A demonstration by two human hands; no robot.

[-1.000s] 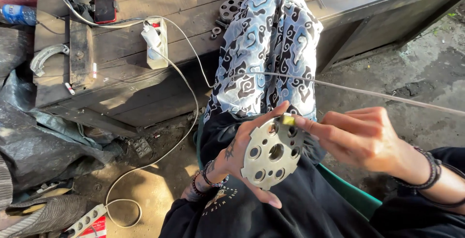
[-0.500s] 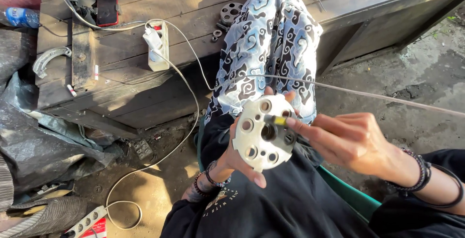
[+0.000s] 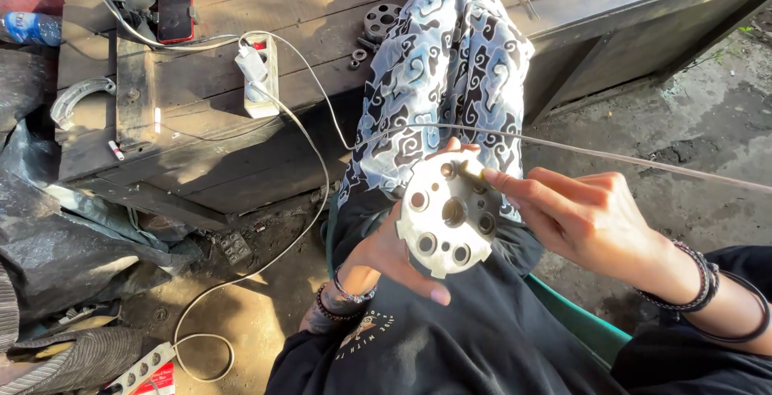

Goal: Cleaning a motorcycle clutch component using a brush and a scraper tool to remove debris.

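Between the 2 hands, just above the lap, a round pale metal plate (image 3: 447,216) with several drilled holes faces up toward the camera. The left hand (image 3: 394,254) is curled closed around the plate's left and lower rim, its thumb running under the bottom edge and its fingers hidden behind. The right hand (image 3: 591,220) comes in from the right, fingers drawn together in a pinch on a small yellowish tool (image 3: 470,171) whose tip touches the plate's upper right, beside one of the holes.

Compared with 1 second ago, the plate has been lifted and turned: then it sat lower and tilted away, now it is higher and nearly flat to the view, so all its holes can be counted, about 7. Half a second ago it was already close to this pose, and since then it has only settled a little. The right hand's pinch has stayed at the plate's top edge throughout. By this reading the work on the plate is mid-way, with the tool now placed at a hole.

Beyond the left hand hangs a blue-and-white patterned cloth (image 3: 450,73) over a wooden bench (image 3: 209,146). Farther left of that hand sits a white power strip (image 3: 257,77) with its white cable (image 3: 301,202) trailing down. A thin rod (image 3: 643,162) runs above the right hand.
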